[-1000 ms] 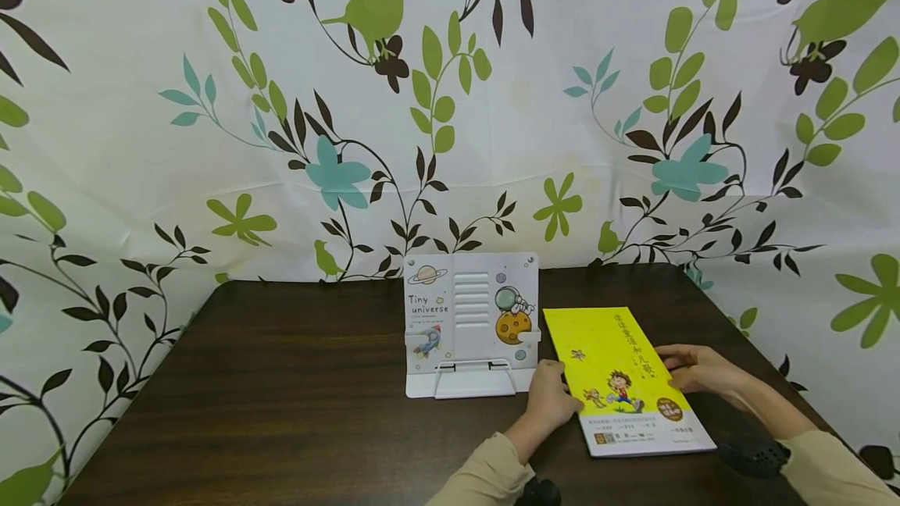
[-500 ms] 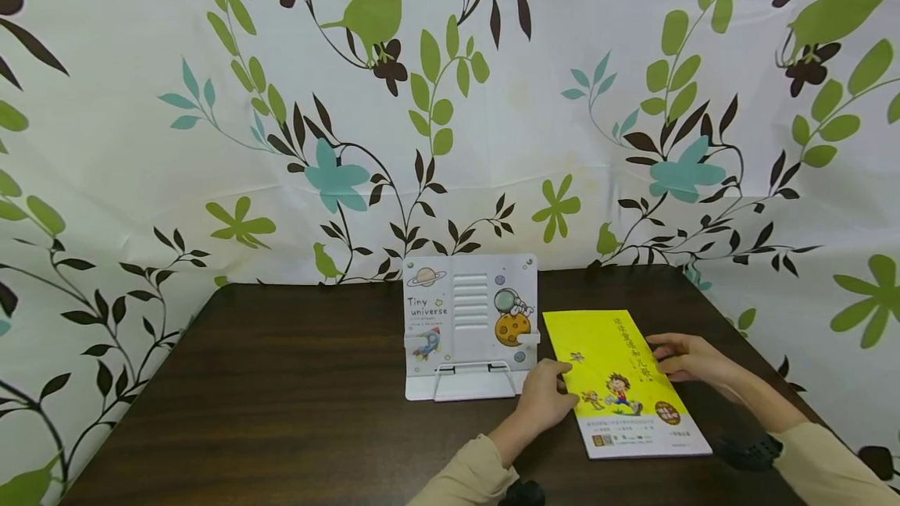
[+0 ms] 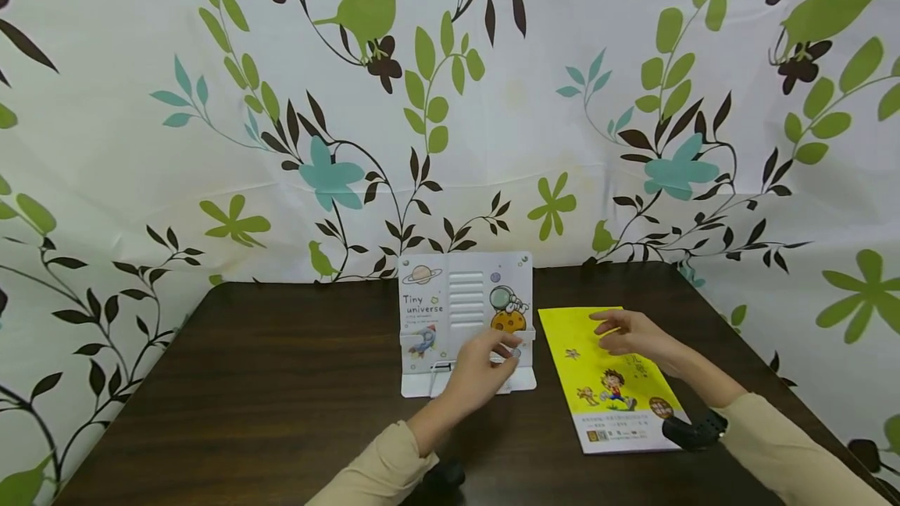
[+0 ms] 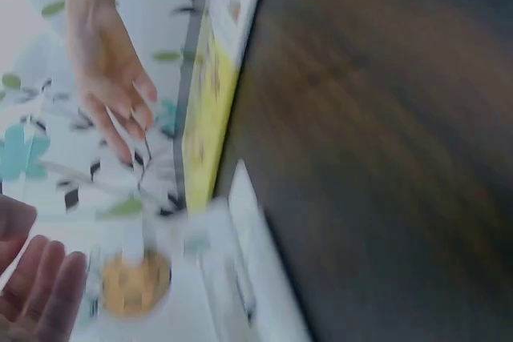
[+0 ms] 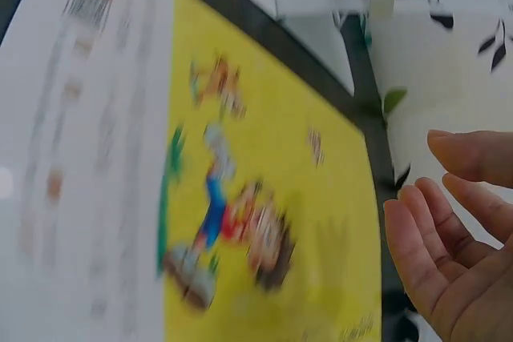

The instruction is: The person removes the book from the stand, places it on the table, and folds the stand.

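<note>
A white book stand (image 3: 425,299) printed "Tiny universe", with a rocket and an astronaut, stands upright on the dark table. My left hand (image 3: 480,373) hovers before its lower right part, fingers loosely bent around nothing and hiding some of the wire foot. To the right lies a yellow and white book (image 3: 569,365) with a cartoon child on its cover. Above its upper part is my right hand (image 3: 636,338), holding nothing. The right wrist view shows that hand's relaxed fingers (image 5: 417,230) apart from the book, and the left wrist view shows the left fingers (image 4: 60,286) beside the stand.
Dark wooden table (image 3: 281,397) runs to a patterned cloth (image 3: 492,131) hung behind it. A black wrist strap (image 3: 692,432) on the right forearm overlaps the book's lower right corner in the head view.
Both hands have let go of the book's side edges. My left hand has moved left in front of the stand; my right has lifted up and left over the book, which stays lying there.
</note>
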Tool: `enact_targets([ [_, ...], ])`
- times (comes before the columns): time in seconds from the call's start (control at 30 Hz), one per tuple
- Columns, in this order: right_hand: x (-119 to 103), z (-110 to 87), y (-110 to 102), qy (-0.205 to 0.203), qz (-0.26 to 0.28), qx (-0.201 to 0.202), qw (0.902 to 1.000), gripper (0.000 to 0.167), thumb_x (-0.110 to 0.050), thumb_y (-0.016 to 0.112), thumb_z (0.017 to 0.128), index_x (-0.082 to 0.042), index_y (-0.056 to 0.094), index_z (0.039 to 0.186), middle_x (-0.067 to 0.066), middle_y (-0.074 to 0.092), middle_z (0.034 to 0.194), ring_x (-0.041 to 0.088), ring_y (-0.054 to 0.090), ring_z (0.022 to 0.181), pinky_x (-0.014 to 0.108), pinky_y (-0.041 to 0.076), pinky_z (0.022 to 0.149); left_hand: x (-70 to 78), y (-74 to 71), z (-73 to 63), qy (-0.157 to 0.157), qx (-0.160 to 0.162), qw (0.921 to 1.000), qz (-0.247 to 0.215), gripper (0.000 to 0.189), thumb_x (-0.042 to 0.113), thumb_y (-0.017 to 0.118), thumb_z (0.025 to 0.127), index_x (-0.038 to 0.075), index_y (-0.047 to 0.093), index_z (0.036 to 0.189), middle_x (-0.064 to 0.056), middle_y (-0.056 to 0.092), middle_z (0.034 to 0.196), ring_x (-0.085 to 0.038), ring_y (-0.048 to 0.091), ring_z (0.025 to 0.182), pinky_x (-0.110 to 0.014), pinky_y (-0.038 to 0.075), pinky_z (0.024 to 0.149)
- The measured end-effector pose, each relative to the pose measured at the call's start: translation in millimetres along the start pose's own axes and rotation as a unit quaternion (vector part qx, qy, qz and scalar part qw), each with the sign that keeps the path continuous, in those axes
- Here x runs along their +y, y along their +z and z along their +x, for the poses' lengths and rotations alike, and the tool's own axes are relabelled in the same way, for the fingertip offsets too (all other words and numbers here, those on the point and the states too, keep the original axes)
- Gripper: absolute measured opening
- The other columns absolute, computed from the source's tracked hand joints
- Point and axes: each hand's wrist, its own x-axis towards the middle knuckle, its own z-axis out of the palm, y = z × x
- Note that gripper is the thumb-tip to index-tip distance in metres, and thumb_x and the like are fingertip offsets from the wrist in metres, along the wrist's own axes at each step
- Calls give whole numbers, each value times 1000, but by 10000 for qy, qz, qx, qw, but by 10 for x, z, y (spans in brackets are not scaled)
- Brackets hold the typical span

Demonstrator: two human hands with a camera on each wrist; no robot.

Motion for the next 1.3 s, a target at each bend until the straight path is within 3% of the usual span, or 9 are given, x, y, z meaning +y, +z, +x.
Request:
enact_targets([
  [0.3,-347,161,162,-440,116,-118,9989,52,-7,61,83,5,41,130,27,48,118,24,57,92,37,50,81,-273,-714,-48,173,1104,9927,461,21,-6,66,74,-3,64,94,-12,63,90,-22,61,76,-20,51,59],
  [0.57,-481,284,308,-908,230,-131,9955,49,-6,61,84,5,43,128,25,50,116,24,58,93,36,50,83,-537,-1074,-77,8,1590,9845,734,31,-9,68,71,-3,62,101,-13,61,95,-24,61,78,-28,53,60],
  [0.73,-543,368,416,-1052,522,-97,9930,46,-3,57,86,6,40,128,25,49,115,25,56,95,36,50,83,-690,-1195,-68,-346,1721,9815,766,41,-11,67,70,-4,58,109,-16,56,100,-26,59,84,-28,54,61],
  [0.93,-562,452,576,-1242,706,73,9897,39,0,56,86,6,43,123,22,51,111,28,54,96,38,49,84,-774,-1265,-77,-985,1158,9875,423,51,-9,64,74,-3,49,122,-18,55,106,-27,58,89,-32,53,68],
  [1.07,-553,480,668,-1429,752,330,9863,33,3,55,86,5,46,117,20,52,106,29,54,93,35,51,81,-807,-1256,-78,-1007,1047,9890,270,48,-11,61,76,-2,50,121,-17,56,102,-27,58,88,-30,53,68],
  [1.3,-534,478,774,-1764,691,865,9781,29,10,52,85,6,48,114,20,55,97,28,54,86,30,53,72,-854,-1199,-62,-866,1253,9882,157,42,-14,58,76,-3,54,116,-15,58,94,-25,59,83,-26,52,65],
])
